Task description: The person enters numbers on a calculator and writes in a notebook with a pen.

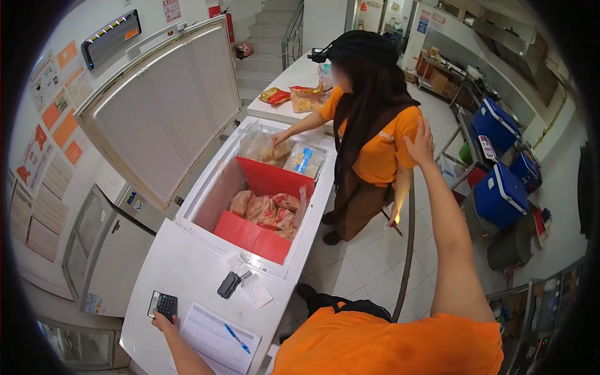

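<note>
And here we are at the white surface (153,265), where the left hand (165,322) has the near end of a calculator (165,304), thumb to one side and fingers to the other, over at the near left. Just right of it lies an open notebook (203,330), with a blue pen (237,338) slanting across the right page. Farther along, a small black case (229,285) sits beside some paper slips (256,294).

Across to the right hand (422,144): it's empty, fingers spread, laid against the upper arm of a co-worker (381,147) in an orange shirt.

Beyond the surface, the chest freezer (289,271) stands with its lid (159,109) swung up on the left. Bagged reddish food (269,211) fills the middle, between red panels (255,238). At the far end, the co-worker's hand (280,138) reaches down to the clear bags (253,147). And on the far surface (259,116), more packets (307,100), one red and gold.
</note>
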`<state>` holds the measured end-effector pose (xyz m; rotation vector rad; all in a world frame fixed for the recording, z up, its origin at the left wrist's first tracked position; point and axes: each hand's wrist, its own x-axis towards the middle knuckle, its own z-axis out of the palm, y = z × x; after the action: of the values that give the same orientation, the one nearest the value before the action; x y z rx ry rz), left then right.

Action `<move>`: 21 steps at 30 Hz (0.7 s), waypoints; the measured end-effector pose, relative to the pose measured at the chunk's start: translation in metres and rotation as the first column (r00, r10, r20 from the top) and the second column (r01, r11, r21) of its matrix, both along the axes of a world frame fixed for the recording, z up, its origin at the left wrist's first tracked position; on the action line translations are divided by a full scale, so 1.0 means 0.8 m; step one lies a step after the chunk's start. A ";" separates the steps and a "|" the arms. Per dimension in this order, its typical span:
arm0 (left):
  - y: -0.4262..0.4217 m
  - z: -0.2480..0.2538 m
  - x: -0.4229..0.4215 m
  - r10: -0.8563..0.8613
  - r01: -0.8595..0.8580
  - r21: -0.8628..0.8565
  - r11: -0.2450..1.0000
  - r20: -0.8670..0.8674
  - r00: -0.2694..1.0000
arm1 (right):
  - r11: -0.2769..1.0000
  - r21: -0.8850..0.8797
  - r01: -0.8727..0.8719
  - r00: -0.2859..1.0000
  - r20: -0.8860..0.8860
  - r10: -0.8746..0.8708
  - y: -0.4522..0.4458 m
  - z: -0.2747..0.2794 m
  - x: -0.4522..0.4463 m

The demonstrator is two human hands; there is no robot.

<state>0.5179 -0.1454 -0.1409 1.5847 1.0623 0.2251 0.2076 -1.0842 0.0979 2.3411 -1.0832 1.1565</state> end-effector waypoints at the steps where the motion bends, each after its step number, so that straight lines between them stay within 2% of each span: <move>1: -0.006 0.000 0.000 0.019 -0.018 0.038 0.999 -0.030 0.999 | 0.998 0.070 0.004 0.999 -0.032 -0.002 -0.010 0.004 0.002; 3: 0.045 -0.062 0.025 -0.128 0.151 0.178 0.972 -0.135 0.983 | 0.980 0.196 0.016 0.995 -0.097 0.003 -0.032 0.020 0.002; 4: 0.067 -0.090 0.037 -0.188 0.232 0.246 0.941 -0.190 0.964 | 0.991 0.129 -0.041 0.994 -0.091 0.053 -0.034 0.027 0.008; 6: 0.043 -0.069 0.024 -0.131 0.215 0.337 0.917 -0.255 0.958 | 0.990 0.008 -0.143 0.985 -0.095 0.143 -0.025 0.031 -0.006; 8: 0.035 -0.072 0.028 -0.096 0.219 0.383 0.898 -0.314 0.944 | 0.998 0.000 -0.069 0.991 -0.113 0.068 -0.011 0.065 -0.013; 9: 0.022 -0.061 0.028 -0.057 0.250 0.445 0.860 -0.404 0.913 | 0.999 -0.011 -0.030 0.993 -0.115 0.029 -0.006 0.082 -0.015; 11: -0.022 -0.029 0.019 0.041 0.326 0.543 0.774 -0.557 0.830 | 0.928 0.288 0.237 0.947 -0.282 -0.154 -0.002 0.105 -0.017; 12: -0.056 -0.008 0.009 0.079 0.322 0.608 0.726 -0.538 0.839 | 0.833 0.410 0.372 0.899 -0.380 -0.215 0.000 0.108 -0.020; 13: -0.093 0.014 -0.004 0.119 0.313 0.670 0.673 -0.516 0.848 | 0.886 0.339 0.316 0.905 -0.388 -0.174 -0.006 0.101 -0.031; 14: -0.120 0.027 -0.021 0.158 0.303 0.728 0.615 -0.490 0.857 | 0.898 0.358 0.255 0.919 -0.379 -0.110 -0.020 0.097 -0.040; 17: -0.159 0.040 -0.070 -0.197 0.331 0.778 0.534 -0.267 0.943 | 0.915 0.385 0.119 0.921 -0.387 0.043 -0.037 0.086 -0.058; 19: -0.154 -0.014 -0.109 -0.501 0.286 0.850 0.443 -0.030 0.865 | 0.932 0.352 0.083 0.886 -0.455 0.093 -0.032 0.094 -0.062; 21: -0.216 0.013 -0.185 -0.516 0.259 0.830 0.493 0.039 0.856 | 0.934 0.327 0.143 0.848 -0.527 0.055 -0.022 0.102 -0.066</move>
<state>0.3695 -0.3178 -0.1308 2.4850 0.2887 0.6777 0.1552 -1.1019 0.1793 2.6472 -1.1904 0.2493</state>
